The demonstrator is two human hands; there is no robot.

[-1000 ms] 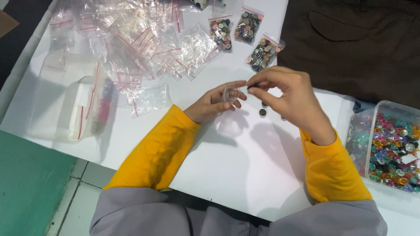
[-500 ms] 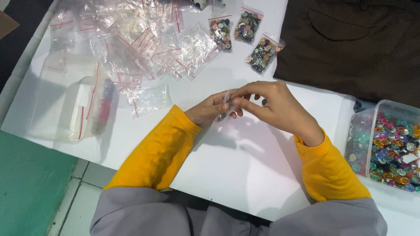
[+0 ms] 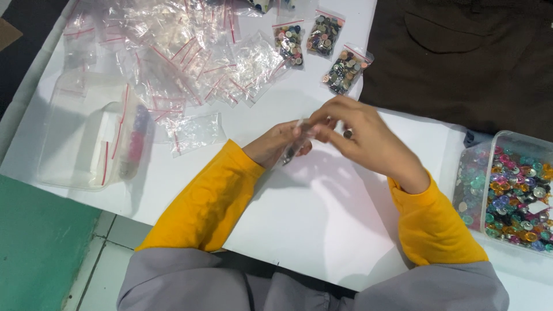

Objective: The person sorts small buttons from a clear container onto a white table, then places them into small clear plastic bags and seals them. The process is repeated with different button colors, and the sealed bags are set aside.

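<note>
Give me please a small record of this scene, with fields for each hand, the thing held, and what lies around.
left hand: holds the small clear bag from below
right hand: pinches the bag's top edge
held thing: small clear bag, contents too small to tell
far side: three filled button bags, pile of empty zip bags
right side: clear tub of coloured buttons
left side: clear plastic box
surface: white table

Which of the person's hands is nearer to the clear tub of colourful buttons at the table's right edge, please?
Right. The right hand is at mid-table, on the side toward the clear tub of colourful buttons; the left hand lies beyond it, farther from the tub.
</note>
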